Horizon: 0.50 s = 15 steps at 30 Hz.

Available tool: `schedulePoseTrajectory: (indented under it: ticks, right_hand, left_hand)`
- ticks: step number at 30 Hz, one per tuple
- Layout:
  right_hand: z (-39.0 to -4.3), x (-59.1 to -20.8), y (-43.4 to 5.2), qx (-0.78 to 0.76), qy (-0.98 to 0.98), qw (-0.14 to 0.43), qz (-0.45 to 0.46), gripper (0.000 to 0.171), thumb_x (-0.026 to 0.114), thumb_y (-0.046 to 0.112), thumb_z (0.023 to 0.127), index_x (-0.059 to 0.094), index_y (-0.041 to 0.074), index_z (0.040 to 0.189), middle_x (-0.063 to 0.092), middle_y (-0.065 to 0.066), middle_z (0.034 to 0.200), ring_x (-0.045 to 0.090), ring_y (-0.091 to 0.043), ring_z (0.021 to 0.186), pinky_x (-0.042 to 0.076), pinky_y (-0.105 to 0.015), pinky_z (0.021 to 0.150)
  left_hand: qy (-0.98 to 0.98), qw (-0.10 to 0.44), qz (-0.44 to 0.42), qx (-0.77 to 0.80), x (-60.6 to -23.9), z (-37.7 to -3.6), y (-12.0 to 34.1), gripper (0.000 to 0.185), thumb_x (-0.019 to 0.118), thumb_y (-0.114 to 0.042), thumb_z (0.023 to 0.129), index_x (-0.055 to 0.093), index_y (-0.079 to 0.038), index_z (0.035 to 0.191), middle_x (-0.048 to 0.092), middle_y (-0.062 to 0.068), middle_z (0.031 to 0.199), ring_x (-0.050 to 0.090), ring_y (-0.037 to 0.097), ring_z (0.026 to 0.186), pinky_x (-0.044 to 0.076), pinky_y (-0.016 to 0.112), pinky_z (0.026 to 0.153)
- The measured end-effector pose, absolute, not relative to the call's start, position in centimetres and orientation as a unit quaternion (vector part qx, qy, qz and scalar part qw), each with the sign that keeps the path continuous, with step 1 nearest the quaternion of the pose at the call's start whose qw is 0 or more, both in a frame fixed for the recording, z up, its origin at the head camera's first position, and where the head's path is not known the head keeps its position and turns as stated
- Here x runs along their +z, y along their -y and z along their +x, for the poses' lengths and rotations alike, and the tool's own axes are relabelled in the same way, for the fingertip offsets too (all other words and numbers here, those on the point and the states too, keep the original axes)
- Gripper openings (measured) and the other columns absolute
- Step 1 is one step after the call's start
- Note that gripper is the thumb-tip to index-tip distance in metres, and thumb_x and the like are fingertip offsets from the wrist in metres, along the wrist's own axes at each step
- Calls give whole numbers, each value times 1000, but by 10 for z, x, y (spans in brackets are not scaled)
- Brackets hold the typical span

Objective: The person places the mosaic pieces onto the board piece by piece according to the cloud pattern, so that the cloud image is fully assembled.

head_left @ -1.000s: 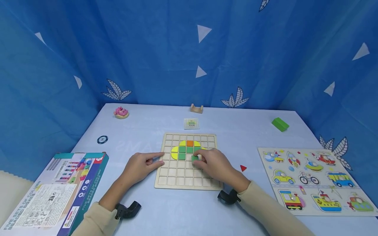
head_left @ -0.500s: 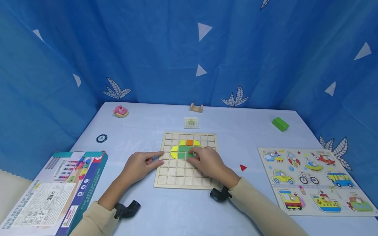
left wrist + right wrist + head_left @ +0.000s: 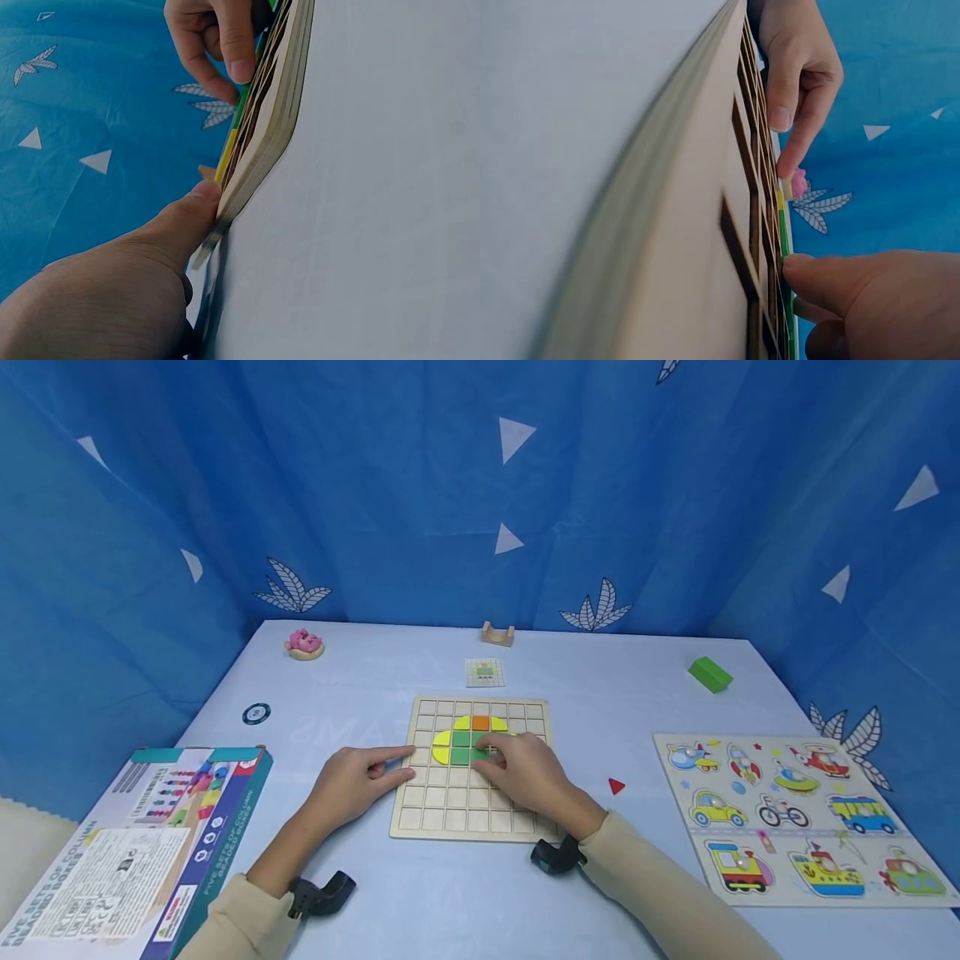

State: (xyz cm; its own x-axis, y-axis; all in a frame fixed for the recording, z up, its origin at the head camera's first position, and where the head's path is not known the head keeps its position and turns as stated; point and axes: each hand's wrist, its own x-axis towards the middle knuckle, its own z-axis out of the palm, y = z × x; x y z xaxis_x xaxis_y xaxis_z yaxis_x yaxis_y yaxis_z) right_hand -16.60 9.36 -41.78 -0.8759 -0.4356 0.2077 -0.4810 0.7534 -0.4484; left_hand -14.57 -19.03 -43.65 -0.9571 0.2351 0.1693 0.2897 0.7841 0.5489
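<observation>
A wooden grid board (image 3: 435, 818) lies mid-table. Set into it are yellow curved pieces (image 3: 442, 748), an orange square tile (image 3: 481, 723) and several green square tiles (image 3: 461, 739). My right hand (image 3: 528, 772) reaches over the board's right side, thumb and index finger pinching a green square tile (image 3: 477, 755) at its cell; the fingers cover part of it. In the right wrist view the thumb (image 3: 802, 271) meets the green row. My left hand (image 3: 352, 785) touches the board's left edge with extended index finger and thumb.
Behind the board lies a small pattern card (image 3: 484, 673), with a wooden holder (image 3: 498, 635) farther back. A red triangle (image 3: 617, 786) and vehicle puzzle (image 3: 765, 843) are right, a green block (image 3: 711, 674) back right. Left are a box (image 3: 127, 860), round chip (image 3: 257, 714) and pink figurine (image 3: 304, 644).
My right hand has moved slightly left with the green square tile, bringing it from below the row into a cell beside the other green tiles. My left hand has stayed at the board's edge.
</observation>
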Motion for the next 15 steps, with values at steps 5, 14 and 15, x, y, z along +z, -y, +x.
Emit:
schedulePoseTrajectory:
  ticks: [5,14,15]
  right_hand:
    - [-166,-415,-94,253,936,47,240,21,79,34,92,77,20,108,43,13,53,34,-2,48,27,-24,48]
    - [-162,-389,-108,295,932,44,204,16,78,25,93,79,17,107,38,8,52,37,-10,46,27,-26,48]
    - [-161,-383,-111,305,930,44,200,15,78,24,93,79,17,106,37,7,52,36,-10,46,27,-26,48]
  left_hand:
    - [943,47,-140,-299,-435,-146,191,41,80,-41,89,76,-24,126,38,-10,53,33,9,50,27,27,51]
    - [942,47,-138,-303,-438,-146,191,42,81,-42,88,76,-24,126,38,-10,53,33,9,50,27,27,51]
    - [942,47,-139,-303,-438,-146,191,42,81,-42,88,76,-24,126,37,-10,53,32,9,50,27,27,51]
